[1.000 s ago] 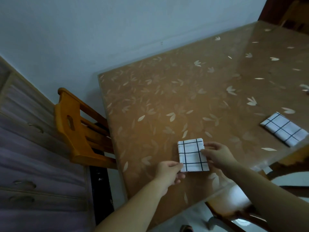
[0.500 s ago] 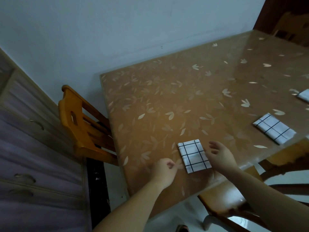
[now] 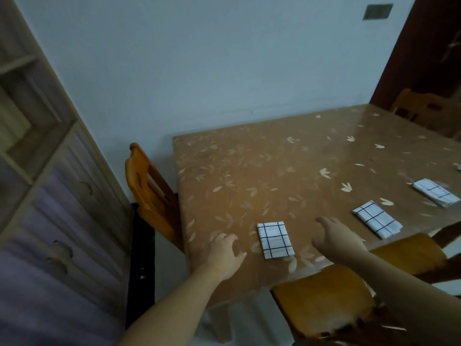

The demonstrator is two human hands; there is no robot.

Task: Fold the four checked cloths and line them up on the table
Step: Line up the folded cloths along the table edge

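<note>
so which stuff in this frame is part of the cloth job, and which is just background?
Job:
- nearest folded checked cloth, lying between the hands
- second folded cloth
- third folded cloth
- table
- left hand and right hand, both off the cloths

Background:
- orange chair at the table's left end
- chair seat below the near edge
- drawer cabinet
- wall plate

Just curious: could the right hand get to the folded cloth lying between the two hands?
Probably yes. The right hand hovers open just beside the folded cloth, with only bare table between them.
</note>
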